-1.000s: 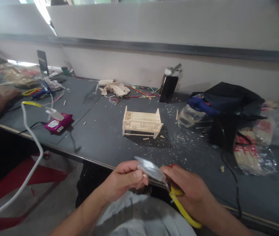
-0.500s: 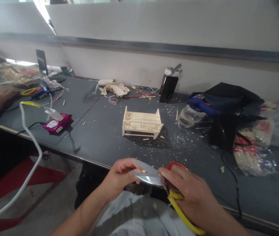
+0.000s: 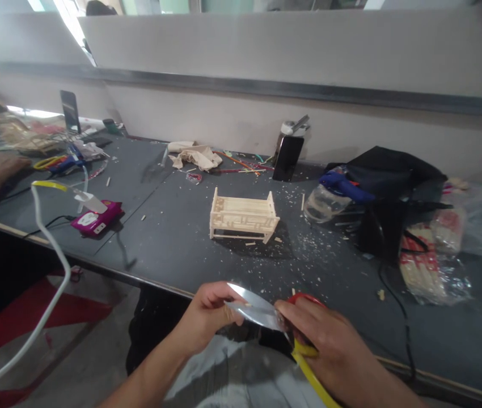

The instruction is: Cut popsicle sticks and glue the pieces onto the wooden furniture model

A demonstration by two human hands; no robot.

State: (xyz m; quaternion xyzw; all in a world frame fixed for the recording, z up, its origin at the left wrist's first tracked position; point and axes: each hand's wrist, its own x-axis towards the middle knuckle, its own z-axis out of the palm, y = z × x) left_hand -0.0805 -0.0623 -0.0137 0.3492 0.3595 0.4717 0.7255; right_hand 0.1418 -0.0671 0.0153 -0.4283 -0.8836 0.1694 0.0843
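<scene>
In my right hand (image 3: 328, 334) is a pair of scissors (image 3: 260, 315) with one red and one yellow handle, my fingers wrapped round the handles. Its blades are parted and point left, toward my left hand (image 3: 209, 314). My left thumb and fingers pinch a small pale wooden stick (image 3: 248, 305), of which only a bit shows between the blades. Beyond both hands, a small model made of pale wooden sticks (image 3: 244, 218) stands upright on the dark table (image 3: 173, 249), touched by neither hand.
Wood scraps lie around the model. A phone (image 3: 287, 157) leans at the back. To the right are a blue glue gun (image 3: 345, 187) on a clear container, a black bag (image 3: 394, 167) and bagged sticks (image 3: 422, 263). At left are a purple power strip (image 3: 96, 220) and another person's hand (image 3: 5, 164).
The scissors and both hands keep nearly the same place, with the blades turned slightly. The view has tilted up a little, so the table things appear lower.
</scene>
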